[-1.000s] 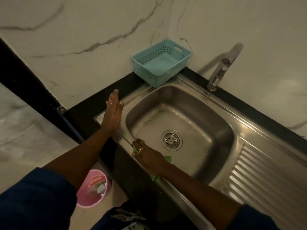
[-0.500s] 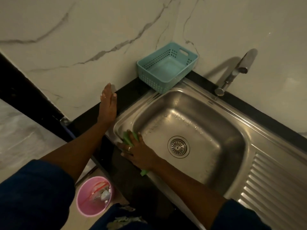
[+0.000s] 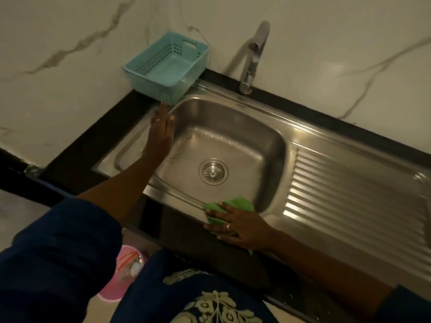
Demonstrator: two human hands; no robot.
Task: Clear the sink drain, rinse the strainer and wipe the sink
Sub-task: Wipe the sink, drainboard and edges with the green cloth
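I look down from the head camera at a stainless steel sink (image 3: 235, 122) set in a black worktop (image 3: 93, 145) against a white marble wall. The round metal strainer (image 3: 213, 171) sits in the drain at the middle of the basin floor. My right hand (image 3: 238, 227) lies flat, fingers spread and nearly straight, pressing a green cloth (image 3: 233, 203) onto the sink's front rim, near the ribbed steel draining board (image 3: 349, 197). My left hand (image 3: 162, 131) is flat with straight fingers held together, over the basin's left rim; I cannot tell whether it touches. A turquoise perforated plastic basket (image 3: 168, 66) stands at the back left corner, beside the chrome tap (image 3: 253, 59). A pink bucket (image 3: 121, 273) is on the floor below.
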